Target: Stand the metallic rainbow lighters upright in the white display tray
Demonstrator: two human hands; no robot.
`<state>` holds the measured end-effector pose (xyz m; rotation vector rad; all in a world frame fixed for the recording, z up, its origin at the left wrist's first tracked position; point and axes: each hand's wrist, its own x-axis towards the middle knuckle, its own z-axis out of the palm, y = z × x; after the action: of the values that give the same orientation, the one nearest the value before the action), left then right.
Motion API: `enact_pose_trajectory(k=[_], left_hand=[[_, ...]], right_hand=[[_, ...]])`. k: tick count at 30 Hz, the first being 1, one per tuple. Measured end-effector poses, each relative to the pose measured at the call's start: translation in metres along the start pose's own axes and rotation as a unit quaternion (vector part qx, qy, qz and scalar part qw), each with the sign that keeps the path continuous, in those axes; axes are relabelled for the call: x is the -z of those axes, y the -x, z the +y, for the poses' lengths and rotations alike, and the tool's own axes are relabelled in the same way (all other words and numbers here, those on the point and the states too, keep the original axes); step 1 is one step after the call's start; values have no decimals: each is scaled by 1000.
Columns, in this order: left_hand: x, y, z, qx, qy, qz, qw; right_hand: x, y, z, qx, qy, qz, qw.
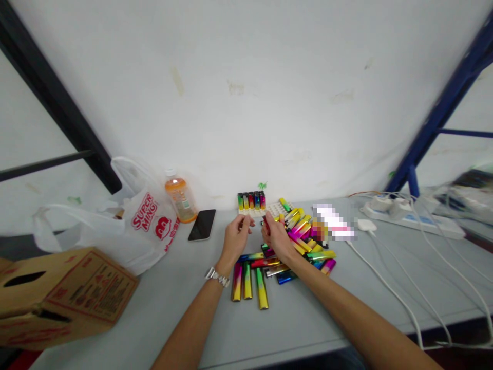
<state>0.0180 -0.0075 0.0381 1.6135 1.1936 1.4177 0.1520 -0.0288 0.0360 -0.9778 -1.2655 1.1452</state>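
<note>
My left hand (237,235) is closed in a loose pinch just in front of a white holder (252,211); anything between its fingertips is too small or hidden to name. Several shiny multicoloured lighters (251,200) stand upright in that holder. Beside it, my right hand (276,235) is curled shut, with the dark end of what looks like a lighter (264,219) showing by the thumb. Under and around my right hand spreads a heap of loose lighters (302,231). Three more lighters (247,281) lie apart, nearer to me, below my left wrist.
Left of my hands are a black phone (202,225), an orange drink bottle (181,198), a plastic bag (148,226) and a cardboard box (84,293). On the right lie a bright, pixelated device (333,222), white cables (389,288) and a power strip (419,218). A wall rises behind.
</note>
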Motion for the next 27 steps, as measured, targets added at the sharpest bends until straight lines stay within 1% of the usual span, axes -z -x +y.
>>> enact_pose_trajectory(k=[3, 5, 7, 10, 12, 15, 17, 20, 23, 27], left_hand=[[0, 2, 2, -5, -30, -21, 999], [0, 2, 2, -6, -41, -25, 999], [1, 2, 2, -10, -47, -24, 999], [1, 2, 1, -16, -47, -20, 999], [1, 2, 2, -20, -47, -19, 998], [0, 3, 3, -28, -54, -24, 998], [0, 3, 4, -31, -61, -27, 997], [0, 4, 4, -31, -65, -29, 997], [1, 4, 5, -31, -66, -31, 997], [0, 4, 5, -28, -64, -33, 997]], right_hand=[[-1, 0, 0, 17, -49, 2, 999], [-1, 0, 1, 20, -37, 0, 999], [0, 0, 2, 8, -23, -4, 1000], [2, 0, 3, -27, -35, -1, 999], [3, 1, 3, -29, -9, 6, 1000], [5, 2, 3, 16, 86, 36, 996], [6, 3, 3, 39, 129, 54, 989], [6, 4, 4, 71, 160, 66, 982], [6, 6, 4, 106, 177, 62, 977], [5, 6, 2, 96, 194, 68, 974]])
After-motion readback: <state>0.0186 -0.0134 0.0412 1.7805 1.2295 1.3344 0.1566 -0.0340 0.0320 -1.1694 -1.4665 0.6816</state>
